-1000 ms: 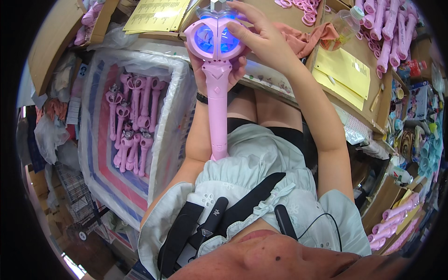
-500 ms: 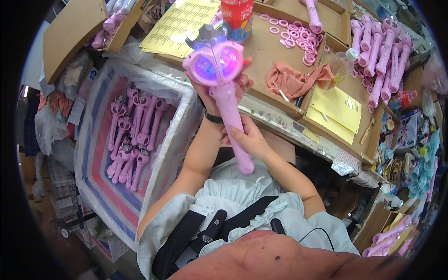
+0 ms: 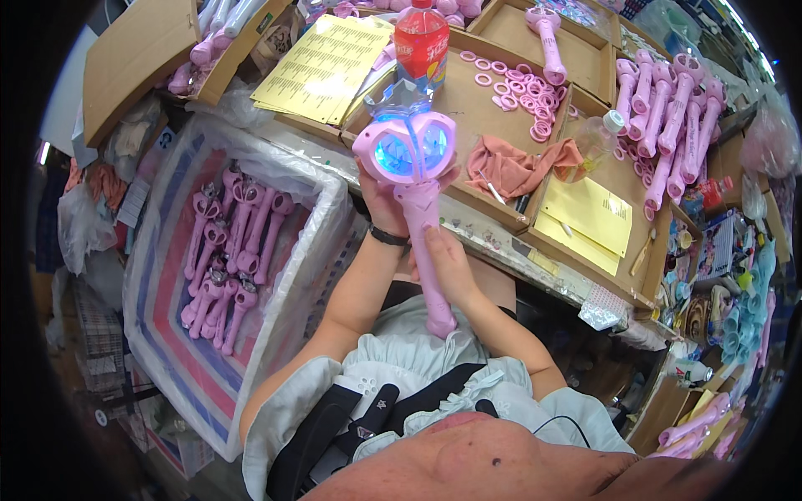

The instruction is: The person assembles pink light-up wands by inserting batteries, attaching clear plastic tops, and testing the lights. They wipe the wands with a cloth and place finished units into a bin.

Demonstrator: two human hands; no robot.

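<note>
pink toy wand [image 3: 418,192] held up near the centre of the frame, heart-shaped head glowing blue at the top, handle pointing down toward the lap. left hand [image 3: 386,204] clenched around the neck just under the head, fingers wrapped behind it. right hand [image 3: 447,267] closed round the lower handle, thumb lying along the front. to the left of the frame, a plastic-lined bin [image 3: 167,334] with more pink wands [image 3: 230,250] lying inside. upper centre, a cardboard tray [image 3: 468,92] with pink rings [image 3: 514,83] and a crumpled cloth [image 3: 518,163].
</note>
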